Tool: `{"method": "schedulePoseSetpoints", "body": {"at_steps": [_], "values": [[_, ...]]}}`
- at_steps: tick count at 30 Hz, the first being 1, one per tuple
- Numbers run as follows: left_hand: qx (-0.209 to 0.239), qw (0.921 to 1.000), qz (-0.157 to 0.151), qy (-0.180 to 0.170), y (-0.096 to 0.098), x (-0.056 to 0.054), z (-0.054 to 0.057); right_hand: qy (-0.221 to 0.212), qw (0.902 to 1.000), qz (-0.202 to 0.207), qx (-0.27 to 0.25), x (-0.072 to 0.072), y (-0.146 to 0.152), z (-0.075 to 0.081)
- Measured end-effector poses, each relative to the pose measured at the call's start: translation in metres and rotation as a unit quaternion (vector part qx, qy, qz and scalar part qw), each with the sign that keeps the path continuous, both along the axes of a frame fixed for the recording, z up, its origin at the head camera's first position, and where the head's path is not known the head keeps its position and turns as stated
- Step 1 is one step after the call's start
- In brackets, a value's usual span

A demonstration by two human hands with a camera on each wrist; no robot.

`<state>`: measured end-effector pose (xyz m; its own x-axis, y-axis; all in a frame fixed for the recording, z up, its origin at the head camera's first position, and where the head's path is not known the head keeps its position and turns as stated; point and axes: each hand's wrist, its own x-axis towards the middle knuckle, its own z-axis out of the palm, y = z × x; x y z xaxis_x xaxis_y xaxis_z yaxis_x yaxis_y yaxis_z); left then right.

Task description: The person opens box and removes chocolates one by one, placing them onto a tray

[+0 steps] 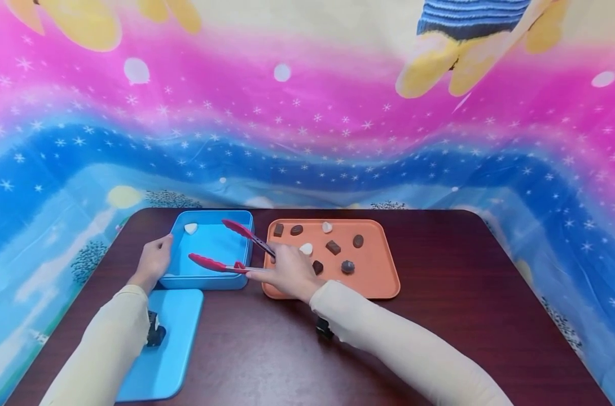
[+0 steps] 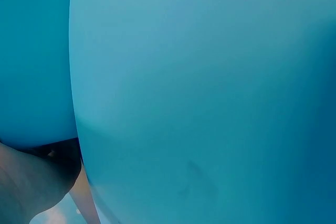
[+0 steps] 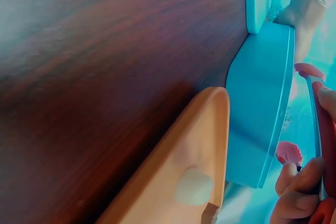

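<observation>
My left hand (image 1: 154, 260) grips the left wall of a light-blue box (image 1: 206, 283) with its thumb at the rim. In the far left corner of the box lies a white piece of chocolate (image 1: 190, 228). My right hand (image 1: 292, 269) holds a pair of tongs (image 1: 259, 243) with red tips. The tongs' arms are spread wide over the box, and nothing is between the tips. In the right wrist view, the fingers (image 3: 299, 203) curl round the tongs' handle (image 3: 324, 129).
Right of the box is an orange tray (image 1: 383, 282) bearing several brown and white chocolates, among them a dark round one (image 1: 347, 267). A flat blue lid (image 1: 172, 361) lies in front of the box under the left forearm. A patterned cloth (image 1: 307, 124) hangs behind the table (image 1: 439, 282).
</observation>
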<state>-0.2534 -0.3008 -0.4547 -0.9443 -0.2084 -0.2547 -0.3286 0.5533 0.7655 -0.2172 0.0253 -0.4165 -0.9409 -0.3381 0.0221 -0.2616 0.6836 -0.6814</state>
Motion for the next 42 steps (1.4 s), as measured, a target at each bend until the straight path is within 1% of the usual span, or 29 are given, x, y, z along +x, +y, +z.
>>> {"method": "schedulePoseSetpoints", "body": {"at_steps": [4,9,14,16,20,22,24,28,30,35,42], "values": [[-0.001,1.0000,0.001,-0.003,0.000,0.001,0.002,0.004,0.9999,0.007,0.012,-0.002,-0.010,0.003],[0.000,1.0000,0.002,-0.007,0.001,0.001,0.002,0.026,0.9982,0.015,0.051,-0.007,-0.022,0.006],[0.003,0.9999,0.000,-0.009,-0.001,0.000,0.001,0.035,0.9944,0.007,0.099,-0.016,-0.036,0.005],[0.003,1.0000,0.001,-0.009,-0.001,0.000,0.001,0.047,0.9903,0.004,0.131,-0.020,-0.043,0.005],[0.003,0.9999,0.001,-0.010,-0.001,-0.001,0.000,0.069,0.9754,-0.005,0.209,-0.025,-0.060,0.004],[0.003,0.9999,0.001,-0.012,-0.001,-0.001,0.000,0.072,0.9693,-0.009,0.235,-0.026,-0.069,0.003],[0.004,0.9999,0.002,-0.013,-0.001,-0.002,-0.001,0.066,0.9684,-0.012,0.240,-0.028,-0.076,0.003],[0.001,1.0000,0.001,-0.008,0.000,-0.003,-0.001,0.051,0.9724,-0.021,0.227,-0.032,-0.085,0.002],[0.002,1.0000,-0.001,-0.007,0.000,-0.002,0.000,0.047,0.9722,-0.025,0.228,-0.034,-0.089,0.002],[0.001,1.0000,-0.002,-0.009,0.001,-0.004,0.000,0.044,0.9685,-0.032,0.243,-0.038,-0.097,-0.002],[-0.002,0.9999,0.002,-0.011,-0.001,-0.004,0.000,0.047,0.9698,-0.036,0.237,-0.043,-0.108,-0.006]]}}
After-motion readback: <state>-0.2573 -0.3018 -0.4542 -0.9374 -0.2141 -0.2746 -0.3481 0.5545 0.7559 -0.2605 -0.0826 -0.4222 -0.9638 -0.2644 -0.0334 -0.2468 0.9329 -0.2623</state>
